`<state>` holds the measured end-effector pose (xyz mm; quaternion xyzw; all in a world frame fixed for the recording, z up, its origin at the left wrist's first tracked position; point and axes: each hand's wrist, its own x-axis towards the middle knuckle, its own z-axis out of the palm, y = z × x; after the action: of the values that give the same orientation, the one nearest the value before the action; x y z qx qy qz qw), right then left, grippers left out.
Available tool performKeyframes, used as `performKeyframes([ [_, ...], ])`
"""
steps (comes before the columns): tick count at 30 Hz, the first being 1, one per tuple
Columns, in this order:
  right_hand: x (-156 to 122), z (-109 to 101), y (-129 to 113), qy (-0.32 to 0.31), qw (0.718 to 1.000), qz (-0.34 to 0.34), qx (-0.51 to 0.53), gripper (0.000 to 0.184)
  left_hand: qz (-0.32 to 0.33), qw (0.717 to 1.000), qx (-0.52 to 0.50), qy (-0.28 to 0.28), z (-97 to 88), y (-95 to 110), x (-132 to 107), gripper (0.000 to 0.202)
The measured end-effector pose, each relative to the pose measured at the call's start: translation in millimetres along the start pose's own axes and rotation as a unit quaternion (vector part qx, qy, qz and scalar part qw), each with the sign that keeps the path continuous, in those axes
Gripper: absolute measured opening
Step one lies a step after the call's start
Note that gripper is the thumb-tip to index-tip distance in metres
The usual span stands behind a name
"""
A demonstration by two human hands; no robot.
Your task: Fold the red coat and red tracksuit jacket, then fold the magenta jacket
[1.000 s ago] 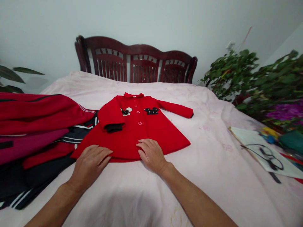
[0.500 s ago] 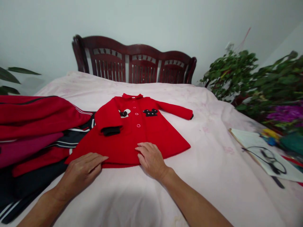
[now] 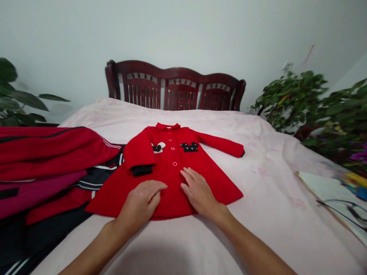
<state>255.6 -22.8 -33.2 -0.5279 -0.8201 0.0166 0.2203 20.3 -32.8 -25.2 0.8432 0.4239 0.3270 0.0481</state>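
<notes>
A red, long-sleeved child-style coat with a collar and flared hem (image 3: pixel 174 183) lies front up, spread on a pale pink patterned bedspread (image 3: pixel 266 221). Round buttons (image 3: pixel 175 164) run down its middle, between a black-and-white patch (image 3: pixel 158 148) and a black, white-dotted patch (image 3: pixel 189 147). One sleeve is folded across the front, its black cuff (image 3: pixel 142 170) showing; the other stretches out to the right.

The left hand (image 3: pixel 139 202) is over the lower front, index finger extended, thumb beneath it; whether it pinches cloth I cannot tell. The right hand (image 3: pixel 200 192) rests on the lower front, fingers extended close together, thumb apart.

Red, magenta and navy garments with white stripes (image 3: pixel 48 152) lie heaped beside the coat on the left. To the right are white paper (image 3: pixel 315 183) and black-framed glasses (image 3: pixel 352 209). Behind stands a dark reddish-brown wooden headboard (image 3: pixel 177 72), with leafy green plants (image 3: pixel 292 91) at both sides.
</notes>
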Motion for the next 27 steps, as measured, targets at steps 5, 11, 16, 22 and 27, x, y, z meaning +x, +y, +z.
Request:
performKeyframes([
  [5, 15, 5, 69, -0.075, 0.989, 0.038, -0.122, 0.057, 0.008, 0.992, 0.097, -0.075, 50.6, 27, 37, 0.055],
  [11, 5, -9, 128, -0.123, 0.964, 0.119, -0.204, 0.059, 0.012, 0.984, 0.135, -0.115, 78.0, 24, 18, 0.058],
  [16, 35, -17, 110, -0.101, 0.953, 0.192, -0.213, 0.055, 0.009, 0.981, 0.148, -0.122, 77.2, 23, 16, 0.057],
  [22, 81, 12, 77, -0.105, 0.981, 0.075, -0.147, 0.061, -0.001, 0.985, 0.134, -0.112, 78.1, 23, 16, 0.056],
  [27, 95, 18, 116, -0.17, 0.959, 0.143, -0.179, 0.063, -0.006, 0.985, 0.119, -0.124, 75.0, 24, 16, 0.056],
])
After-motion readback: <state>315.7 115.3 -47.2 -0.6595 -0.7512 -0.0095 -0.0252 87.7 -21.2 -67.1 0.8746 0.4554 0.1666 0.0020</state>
